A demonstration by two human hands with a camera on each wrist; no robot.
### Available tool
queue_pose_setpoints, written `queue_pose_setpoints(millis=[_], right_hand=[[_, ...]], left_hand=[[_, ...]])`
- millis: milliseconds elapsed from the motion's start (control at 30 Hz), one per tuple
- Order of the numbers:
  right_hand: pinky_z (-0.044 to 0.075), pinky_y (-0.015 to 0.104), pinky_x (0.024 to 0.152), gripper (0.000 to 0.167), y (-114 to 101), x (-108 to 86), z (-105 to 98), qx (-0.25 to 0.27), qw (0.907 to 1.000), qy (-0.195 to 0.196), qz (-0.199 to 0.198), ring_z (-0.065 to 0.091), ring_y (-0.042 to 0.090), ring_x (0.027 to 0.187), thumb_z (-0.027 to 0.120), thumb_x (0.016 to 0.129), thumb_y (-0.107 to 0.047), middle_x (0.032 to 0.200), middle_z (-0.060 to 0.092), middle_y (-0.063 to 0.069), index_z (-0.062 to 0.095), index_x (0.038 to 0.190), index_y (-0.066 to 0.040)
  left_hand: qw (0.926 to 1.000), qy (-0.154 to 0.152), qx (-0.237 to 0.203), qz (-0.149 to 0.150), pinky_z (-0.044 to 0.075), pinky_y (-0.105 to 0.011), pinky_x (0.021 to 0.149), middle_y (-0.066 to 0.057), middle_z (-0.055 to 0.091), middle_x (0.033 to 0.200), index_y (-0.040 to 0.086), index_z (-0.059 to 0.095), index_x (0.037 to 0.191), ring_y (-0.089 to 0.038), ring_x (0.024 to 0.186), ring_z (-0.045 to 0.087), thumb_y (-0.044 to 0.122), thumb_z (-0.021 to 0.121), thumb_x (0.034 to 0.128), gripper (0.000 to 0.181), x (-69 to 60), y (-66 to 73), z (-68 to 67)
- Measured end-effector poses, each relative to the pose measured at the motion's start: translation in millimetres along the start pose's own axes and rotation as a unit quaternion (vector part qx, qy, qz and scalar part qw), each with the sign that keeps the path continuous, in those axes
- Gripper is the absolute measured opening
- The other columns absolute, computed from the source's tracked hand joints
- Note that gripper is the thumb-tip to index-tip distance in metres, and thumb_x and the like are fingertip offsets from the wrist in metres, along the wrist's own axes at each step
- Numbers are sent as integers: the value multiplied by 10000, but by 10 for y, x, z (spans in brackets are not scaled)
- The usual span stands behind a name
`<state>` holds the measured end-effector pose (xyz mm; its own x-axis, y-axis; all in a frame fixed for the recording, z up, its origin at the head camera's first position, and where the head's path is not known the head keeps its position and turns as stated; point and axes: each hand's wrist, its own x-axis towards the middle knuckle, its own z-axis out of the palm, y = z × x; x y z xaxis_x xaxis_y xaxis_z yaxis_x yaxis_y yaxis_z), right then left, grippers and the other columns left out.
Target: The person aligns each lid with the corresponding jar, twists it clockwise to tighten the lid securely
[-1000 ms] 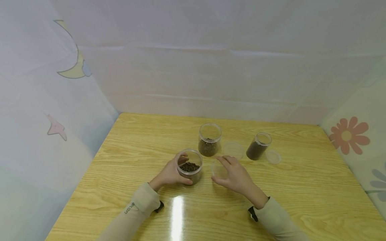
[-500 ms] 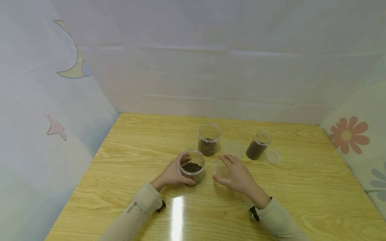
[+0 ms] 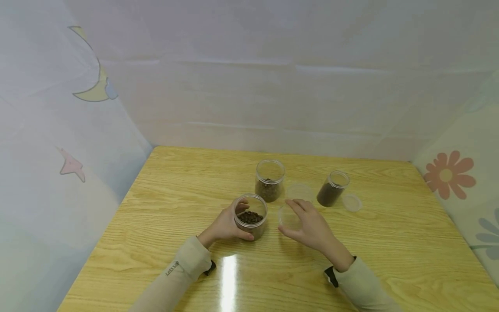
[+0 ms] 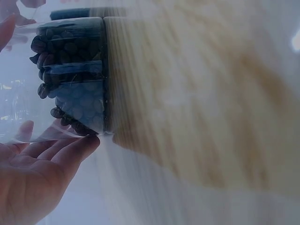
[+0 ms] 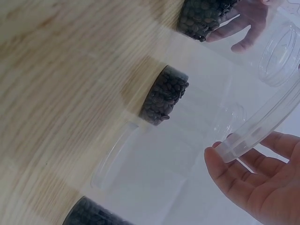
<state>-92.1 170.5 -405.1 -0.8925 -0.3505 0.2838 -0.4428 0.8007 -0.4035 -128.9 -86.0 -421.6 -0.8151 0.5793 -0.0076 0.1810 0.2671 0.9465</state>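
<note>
Gripping a jar [image 3: 254,229] of dark beans [image 3: 250,217], a left hand [image 3: 227,224] beside a right hand [image 3: 309,224] pinching a lid [image 3: 288,216].

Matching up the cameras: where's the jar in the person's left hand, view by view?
Head: the jar is lower middle.
Left wrist: the jar is upper left, appearing sideways.
Right wrist: the jar is at the top, right of centre.
Shared landmark: the left hand against it.

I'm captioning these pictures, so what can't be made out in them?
Head: sleeve lettering, too small to read fully.
Left wrist: mouth of the held jar, cut off by the left edge.
Right wrist: far end of the held lid, cut off by the right edge.
</note>
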Motion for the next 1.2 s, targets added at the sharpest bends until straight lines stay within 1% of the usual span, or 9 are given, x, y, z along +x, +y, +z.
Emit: queue_pose_setpoints(millis=[267,500,667,733,867,1033,1200], right_hand=[[473,492,787,695,31,-24,-31,-24,10000,82,-51,518,363,1041,735,728,-399,1178,524,203,512,1253,-1],[468,495,792,680,37,-45,-46,-4,9999,135,-88,520,363,1042,731,731,-388,1176,526,203,516,1250,-5],[474,486,778,676,33,-54,-77,-57,9996,214,-183,531,355,1021,734,727,-382,1162,532,198,521,1240,4],[474,486,778,679,30,-57,-92,-62,9994,252,-213,532,353,1017,738,723,-375,1159,533,198,520,1240,7],[468,488,791,683,19,-64,-118,-57,9992,312,-222,524,349,1026,743,719,-364,1160,534,195,515,1246,4],[468,487,793,680,6,-77,-133,-29,9994,298,-196,521,349,1032,740,725,-361,1165,531,190,508,1255,-3],[467,489,792,681,1,-88,-135,-11,9995,277,-166,520,348,1038,739,729,-362,1172,528,186,503,1265,-15]], left_hand=[[10000,-15,-34,-18,278,-522,1007,-306,383,1314,-59,244,1359,-429,1239,341,45,823,624,942,13,14,42],[9995,114,309,-29,328,-429,1004,-170,434,1316,75,265,1374,-312,1236,397,171,865,589,993,123,-320,119],[9994,115,306,110,330,-445,999,-183,437,1311,66,264,1372,-323,1231,402,185,866,587,997,128,-334,136],[9993,119,340,120,332,-442,999,-173,438,1313,73,264,1373,-316,1231,404,188,866,586,997,129,-337,139],[9992,135,362,70,331,-434,1001,-156,440,1316,88,262,1380,-306,1233,404,189,866,587,1003,125,-332,142],[9991,162,383,-15,328,-422,1005,-143,438,1322,101,263,1387,-292,1237,400,180,869,581,1011,124,-313,148],[9986,145,506,27,331,-444,998,-167,433,1319,81,257,1390,-313,1231,401,177,862,593,1005,134,-304,158]])
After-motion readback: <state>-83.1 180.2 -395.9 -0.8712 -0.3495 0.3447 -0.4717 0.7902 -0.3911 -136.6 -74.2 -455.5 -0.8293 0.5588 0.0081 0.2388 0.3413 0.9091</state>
